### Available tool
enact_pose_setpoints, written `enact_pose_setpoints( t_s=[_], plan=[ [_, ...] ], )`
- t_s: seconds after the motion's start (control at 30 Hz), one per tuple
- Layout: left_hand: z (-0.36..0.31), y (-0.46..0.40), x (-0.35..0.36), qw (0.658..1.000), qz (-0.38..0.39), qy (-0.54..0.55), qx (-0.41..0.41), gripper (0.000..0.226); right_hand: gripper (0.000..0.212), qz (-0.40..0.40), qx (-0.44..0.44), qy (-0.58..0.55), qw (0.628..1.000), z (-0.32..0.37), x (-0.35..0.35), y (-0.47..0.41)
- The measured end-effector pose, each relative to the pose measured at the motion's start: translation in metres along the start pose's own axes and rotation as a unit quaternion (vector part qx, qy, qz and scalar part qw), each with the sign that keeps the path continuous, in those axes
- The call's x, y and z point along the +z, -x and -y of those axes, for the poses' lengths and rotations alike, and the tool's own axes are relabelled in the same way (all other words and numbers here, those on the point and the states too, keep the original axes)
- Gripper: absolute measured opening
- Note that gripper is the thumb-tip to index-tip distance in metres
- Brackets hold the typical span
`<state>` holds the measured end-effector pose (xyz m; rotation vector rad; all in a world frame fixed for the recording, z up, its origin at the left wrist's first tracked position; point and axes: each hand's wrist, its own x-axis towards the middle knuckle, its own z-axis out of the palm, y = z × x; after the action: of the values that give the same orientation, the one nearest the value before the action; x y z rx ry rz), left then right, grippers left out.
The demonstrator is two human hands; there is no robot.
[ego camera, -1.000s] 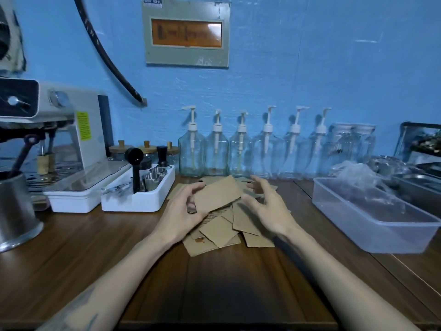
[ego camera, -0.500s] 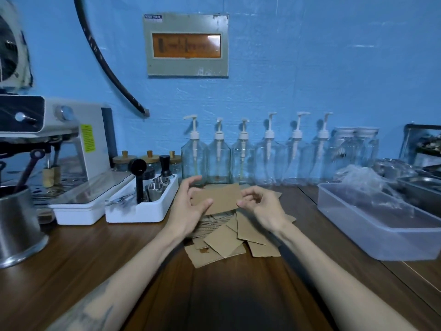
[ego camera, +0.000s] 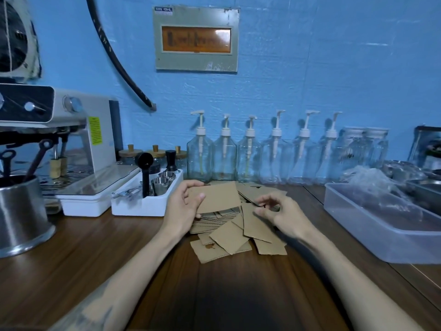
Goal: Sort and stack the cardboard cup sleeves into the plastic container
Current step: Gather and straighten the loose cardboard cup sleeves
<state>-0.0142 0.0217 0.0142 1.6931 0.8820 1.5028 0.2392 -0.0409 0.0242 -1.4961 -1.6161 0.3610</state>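
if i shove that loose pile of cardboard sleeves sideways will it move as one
Probably not: the sleeves lie loosely fanned and overlapping, so they would likely slide apart. They look thin and light; the one in the left hand stays flat, so fairly stiff.

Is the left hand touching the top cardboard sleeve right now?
Touching. In the head view the left hand grips the raised cardboard sleeve, thumb pressed on its face, fingers curled round its edge.

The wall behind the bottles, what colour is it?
The wall is bright blue, seen plainly in the head view.
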Motion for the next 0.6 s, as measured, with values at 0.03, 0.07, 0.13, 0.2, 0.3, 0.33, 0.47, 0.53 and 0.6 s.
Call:
enact_pose_setpoints(
  t_s=[0.03, 0.07, 0.13, 0.2, 0.3, 0.33, 0.47, 0.53, 0.6],
  plan=[
    [0.000, 0.000, -0.001, 1.000, -0.007, -0.003, -0.001, 0.023, 0.023, 0.015, -0.011, 0.032, 0.999, -0.001, 0.001, 0.001],
    [0.000, 0.000, -0.001, 1.000, -0.012, -0.012, 0.001, 0.022, 0.028, 0.034, -0.022, 0.070, 0.997, -0.002, 0.002, 0.002],
    [0.001, 0.001, -0.002, 1.000, -0.014, -0.027, 0.001, 0.021, 0.038, 0.069, -0.038, 0.150, 0.986, -0.003, 0.004, 0.002],
    [0.002, 0.001, -0.001, 0.999, -0.009, -0.032, 0.002, 0.021, 0.047, 0.085, -0.044, 0.188, 0.977, -0.006, 0.004, 0.001],
    [0.004, -0.001, 0.000, 0.999, 0.002, -0.035, -0.002, 0.027, 0.059, 0.105, -0.042, 0.202, 0.973, -0.009, 0.002, 0.000],
    [0.006, -0.001, 0.000, 0.999, 0.007, -0.030, -0.006, 0.030, 0.061, 0.111, -0.040, 0.201, 0.972, -0.010, 0.002, 0.000],
    [0.012, -0.005, -0.001, 0.999, 0.020, -0.022, -0.023, 0.036, 0.064, 0.125, -0.025, 0.185, 0.974, -0.008, 0.001, -0.004],
    [0.014, -0.007, -0.001, 0.999, 0.027, -0.031, -0.023, 0.038, 0.063, 0.135, -0.022, 0.190, 0.972, -0.006, 0.002, -0.006],
    [0.014, -0.006, -0.001, 0.998, 0.034, -0.037, -0.027, 0.038, 0.063, 0.142, -0.021, 0.190, 0.971, -0.003, 0.003, -0.006]
  ],
)
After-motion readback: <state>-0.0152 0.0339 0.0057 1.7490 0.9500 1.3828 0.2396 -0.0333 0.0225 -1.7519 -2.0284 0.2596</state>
